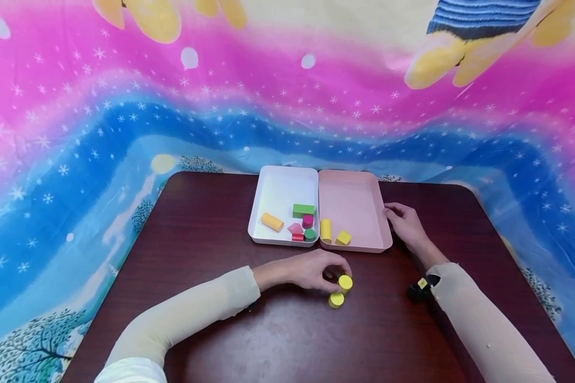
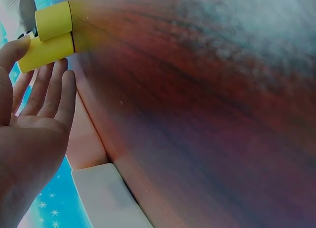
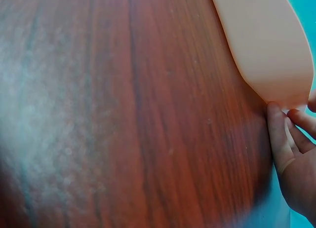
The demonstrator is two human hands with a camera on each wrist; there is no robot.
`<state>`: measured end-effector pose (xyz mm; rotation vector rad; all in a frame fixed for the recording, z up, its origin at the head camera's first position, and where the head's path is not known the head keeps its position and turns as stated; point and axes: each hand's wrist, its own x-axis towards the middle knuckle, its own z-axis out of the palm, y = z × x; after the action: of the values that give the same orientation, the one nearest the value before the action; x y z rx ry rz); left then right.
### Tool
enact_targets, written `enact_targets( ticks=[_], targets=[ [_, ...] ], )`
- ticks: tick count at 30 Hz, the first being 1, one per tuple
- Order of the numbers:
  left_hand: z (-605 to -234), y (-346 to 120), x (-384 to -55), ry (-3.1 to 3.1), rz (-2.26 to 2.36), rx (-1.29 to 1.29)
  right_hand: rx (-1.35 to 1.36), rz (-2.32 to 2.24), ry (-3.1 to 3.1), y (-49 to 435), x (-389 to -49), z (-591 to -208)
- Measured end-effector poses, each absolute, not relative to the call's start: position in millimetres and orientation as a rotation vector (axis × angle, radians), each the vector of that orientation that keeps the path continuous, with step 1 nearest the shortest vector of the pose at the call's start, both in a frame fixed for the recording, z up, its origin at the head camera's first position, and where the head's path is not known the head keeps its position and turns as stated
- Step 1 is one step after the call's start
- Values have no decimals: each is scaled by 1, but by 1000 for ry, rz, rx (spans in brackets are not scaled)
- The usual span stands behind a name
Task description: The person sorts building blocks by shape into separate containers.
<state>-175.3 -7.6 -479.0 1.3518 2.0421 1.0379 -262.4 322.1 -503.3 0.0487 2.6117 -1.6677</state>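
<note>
My left hand (image 1: 316,270) pinches a yellow cylinder block (image 1: 345,284) between thumb and fingers, standing on the table in front of the trays. A second yellow cylinder (image 1: 336,301) stands against it on the near side. The left wrist view shows the held cylinder (image 2: 47,53) between the thumb and fingertips of the left hand (image 2: 37,114). At the pink tray's (image 1: 354,197) right side, my right hand (image 1: 407,226) grips the rim with thumb and fingertips. That tray holds a long yellow cylinder (image 1: 326,231) and a yellow cube-like block (image 1: 343,238).
A white tray (image 1: 287,183) adjoins the pink one on the left. Inside lie an orange cylinder (image 1: 272,222), a green rectangular block (image 1: 303,210), a dark green cylinder (image 1: 309,235) and several red and pink blocks. Everything rests on a dark wooden table (image 1: 211,223) before a patterned cloth (image 1: 268,117).
</note>
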Motion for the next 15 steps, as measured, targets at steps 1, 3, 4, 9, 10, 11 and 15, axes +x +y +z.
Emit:
enact_targets(
  ticks=[1,3,4,9,10,11,15],
  targets=[
    [-479,-7,-175,2044,1038,1357,43,-1669,2609,322,-262,-503],
    [-478,-7,-175,2058,1036,1370,39,-1670,2609,322,-262,-503],
    [-478,-8,-175,2067,1038,1375,41,-1672,2609,322,-261,-503],
    [-472,-9,-178,2098,1060,1380,39,-1649,2633,321,-261,-502],
    [-471,-9,-179,2101,1065,1379,39,-1643,2640,321,-261,-502],
    [-471,-9,-180,2100,1070,1378,39,-1640,2642,321,-262,-502],
    [-468,-9,-182,2108,1078,1379,41,-1646,2631,322,-262,-503]
  ],
)
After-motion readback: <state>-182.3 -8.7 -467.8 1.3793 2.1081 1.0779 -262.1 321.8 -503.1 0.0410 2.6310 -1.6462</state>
